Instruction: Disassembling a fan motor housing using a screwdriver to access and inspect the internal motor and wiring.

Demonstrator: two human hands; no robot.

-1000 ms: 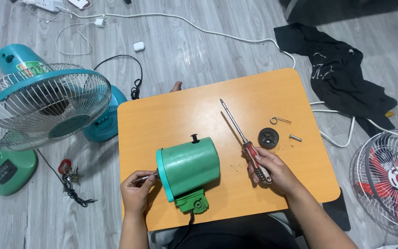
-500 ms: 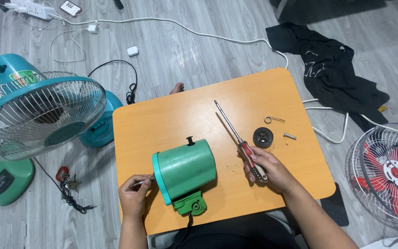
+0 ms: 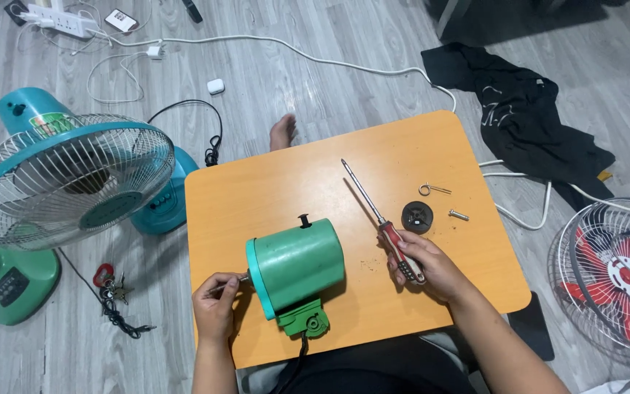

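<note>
My left hand (image 3: 216,306) pinches the thin metal shaft (image 3: 236,280) that projects from the front face of the green fan motor housing (image 3: 297,266), which lies on its side near the front edge of the orange table (image 3: 271,190). My right hand (image 3: 424,266) is closed around the red handle of a long screwdriver (image 3: 382,225), whose blade lies flat on the table and points away from me. Just beyond the screwdriver lie a black round cap (image 3: 418,217), a wire clip (image 3: 433,190) and a small screw (image 3: 459,215). The step in hand appears to be steadying the shaft while the tool is taken up; the next move, I judge, calls for lifting the tip and bringing it to a fastener on the housing. Compared with the earlier frames, both grips and the housing are unchanged; only the view has shifted slightly.
</note>
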